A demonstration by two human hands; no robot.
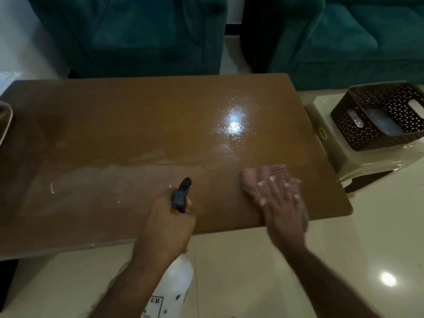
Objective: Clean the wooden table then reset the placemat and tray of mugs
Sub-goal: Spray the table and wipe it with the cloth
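Pink cloth (259, 175) lies on the table (137, 125) beneath the right grip (282, 207).

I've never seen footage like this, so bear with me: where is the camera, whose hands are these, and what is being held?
There is no machine: one camera worn on a person's head looks down at their hands. The left hand grips a white plastic spray bottle with a black trigger. The right hand presses flat on a pink cloth lying on the brown wooden table, which shows wet streaks. Beside the table, a dark perforated basket sits on a pale plastic stool.
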